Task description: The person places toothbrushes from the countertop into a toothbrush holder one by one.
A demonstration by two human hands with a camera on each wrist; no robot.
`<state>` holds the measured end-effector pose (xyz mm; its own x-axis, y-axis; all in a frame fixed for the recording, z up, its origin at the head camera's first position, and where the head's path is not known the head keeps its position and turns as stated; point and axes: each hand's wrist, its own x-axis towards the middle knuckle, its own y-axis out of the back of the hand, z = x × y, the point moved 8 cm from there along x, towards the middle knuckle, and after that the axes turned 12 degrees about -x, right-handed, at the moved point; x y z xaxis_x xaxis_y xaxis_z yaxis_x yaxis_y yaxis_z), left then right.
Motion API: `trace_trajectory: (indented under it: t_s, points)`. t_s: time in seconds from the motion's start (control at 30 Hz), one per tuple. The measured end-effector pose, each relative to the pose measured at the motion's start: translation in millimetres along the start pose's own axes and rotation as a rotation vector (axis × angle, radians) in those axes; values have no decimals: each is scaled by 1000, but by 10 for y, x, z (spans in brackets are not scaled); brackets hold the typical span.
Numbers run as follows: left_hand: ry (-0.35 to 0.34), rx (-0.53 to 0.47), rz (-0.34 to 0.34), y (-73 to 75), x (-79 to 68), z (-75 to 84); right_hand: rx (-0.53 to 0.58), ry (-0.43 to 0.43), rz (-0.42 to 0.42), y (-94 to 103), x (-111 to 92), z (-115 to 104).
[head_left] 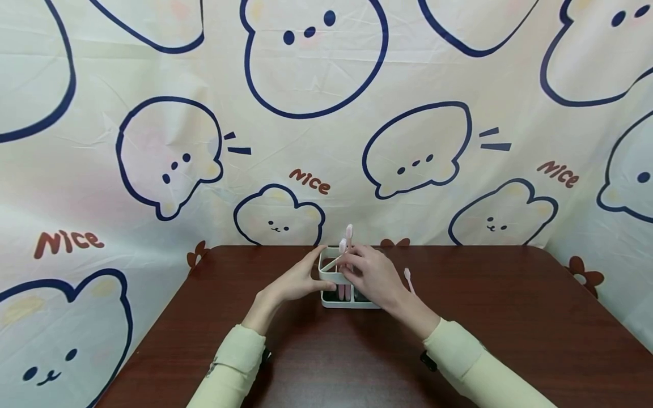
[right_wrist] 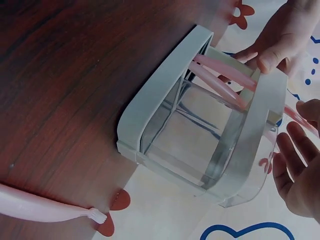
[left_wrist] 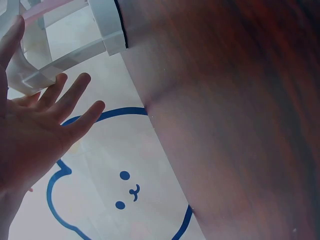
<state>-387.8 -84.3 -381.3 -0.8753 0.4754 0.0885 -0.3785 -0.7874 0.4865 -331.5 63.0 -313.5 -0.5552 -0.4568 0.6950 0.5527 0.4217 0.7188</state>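
Thumb opposite fingers, the left grip (head_left: 296, 281) holds the rim of a holder (head_left: 352, 305), likely light, stiff and best held there, near the middle of the far edge of the dark tabletop (head_left: 204, 340). The right grip (head_left: 374, 277) half-curls at slippery-looking toothbrushes (right_wrist: 227, 73); whether it pinches one, I cannot tell. Printed cloth (head_left: 433, 73) hangs behind.

Pale printed cloth (head_left: 347, 147) around a dark wood table (head_left: 510, 323).
Hung behind the far edge and along both sides, creased here and there, scattered with navy-outlined animal heads (head_left: 279, 221) (some tipped well over, with dots for eyes); with "Nice" lettering (head_left: 69, 242) three times in reddish brown, short navy strokes (head_left: 496, 147) beside two of the heads, and low down, near the table's edges, rust-brown flowers (head_left: 593, 277). Beneath, reddish-brown wood grain in fine streaks, with a dull sheen toward the near side.
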Motion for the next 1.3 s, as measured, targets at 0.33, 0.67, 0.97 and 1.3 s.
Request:
trace_trajectory:
  t_s: [0.33,0.67,0.97,1.3]
  points:
    - [38,19,10,-2,7,-19,120,-4,-38,69,-163,172]
    - [57,34,25,4,-3,-32,135,-41,-53,186,-288,355]
    - [57,41,26,3,-15,-47,142,-84,-58,221,-434,530]
    - [51,32,28,0,-17,-45,200,-228,-102,266,-586,768]
